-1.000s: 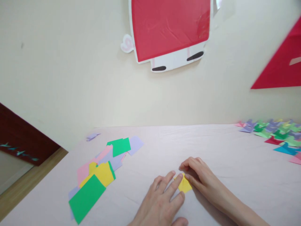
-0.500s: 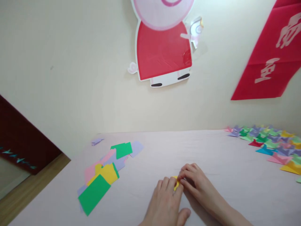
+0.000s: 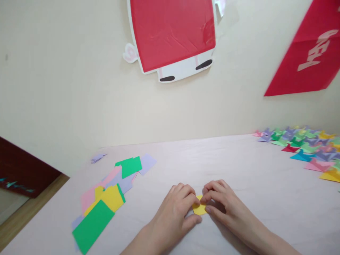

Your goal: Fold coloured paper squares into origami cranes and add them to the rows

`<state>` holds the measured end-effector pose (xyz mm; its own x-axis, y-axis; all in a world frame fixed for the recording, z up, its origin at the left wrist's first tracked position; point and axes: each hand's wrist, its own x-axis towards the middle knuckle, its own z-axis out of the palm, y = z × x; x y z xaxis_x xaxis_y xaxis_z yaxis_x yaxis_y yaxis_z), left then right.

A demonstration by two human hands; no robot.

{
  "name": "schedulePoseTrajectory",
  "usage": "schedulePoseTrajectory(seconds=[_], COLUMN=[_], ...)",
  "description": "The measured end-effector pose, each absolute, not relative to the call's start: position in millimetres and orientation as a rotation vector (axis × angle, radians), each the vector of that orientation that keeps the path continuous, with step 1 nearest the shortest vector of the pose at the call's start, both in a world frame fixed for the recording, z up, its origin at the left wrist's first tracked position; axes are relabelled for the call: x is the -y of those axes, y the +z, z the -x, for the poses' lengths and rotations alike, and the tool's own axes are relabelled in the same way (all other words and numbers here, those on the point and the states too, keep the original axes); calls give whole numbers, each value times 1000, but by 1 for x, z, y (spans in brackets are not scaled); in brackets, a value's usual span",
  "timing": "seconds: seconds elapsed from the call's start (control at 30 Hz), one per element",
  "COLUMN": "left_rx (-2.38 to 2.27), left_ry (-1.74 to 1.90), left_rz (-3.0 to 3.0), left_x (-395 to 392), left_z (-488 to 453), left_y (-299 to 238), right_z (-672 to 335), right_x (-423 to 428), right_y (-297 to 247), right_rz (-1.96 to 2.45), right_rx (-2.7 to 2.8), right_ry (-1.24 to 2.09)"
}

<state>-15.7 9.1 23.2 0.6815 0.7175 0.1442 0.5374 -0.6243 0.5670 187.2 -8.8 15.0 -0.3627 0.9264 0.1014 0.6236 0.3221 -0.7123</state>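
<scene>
A small piece of yellow paper (image 3: 199, 209) lies on the pale table between my two hands. From the left, my left hand (image 3: 176, 209) rests on it, with curled fingers on its upper left edge and the thumb near its lower corner. The bent fingers of my right hand (image 3: 223, 203) meet the paper's right side, thumb and fingertips close together on it. Fingers cover part of the paper, so its folds are only partly visible.
Loose sheets lie at the left, among them a green sheet (image 3: 92, 226) and a yellow sheet (image 3: 111, 198). A folded purple piece (image 3: 98, 158) sits farther back. Several folded colored paper shapes (image 3: 302, 156) stand in rows at the right. A wall (image 3: 186, 113) rises behind the table (image 3: 170, 170).
My left hand has shifted left and its thumb has moved up beside the paper. More of the yellow paper now shows, lying flatter. The camera view has tilted downward.
</scene>
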Motion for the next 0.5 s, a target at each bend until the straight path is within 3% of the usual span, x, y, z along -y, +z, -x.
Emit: schedulePoseTrajectory(seconds=[0.5], left_rx=[-873], left_ry=[498], left_rz=[-2589], left_x=[-8], left_z=[19], left_y=[27], right_z=[-190], right_x=[13], right_y=[9], right_rz=[1342], right_rx=[2132], right_ry=[803])
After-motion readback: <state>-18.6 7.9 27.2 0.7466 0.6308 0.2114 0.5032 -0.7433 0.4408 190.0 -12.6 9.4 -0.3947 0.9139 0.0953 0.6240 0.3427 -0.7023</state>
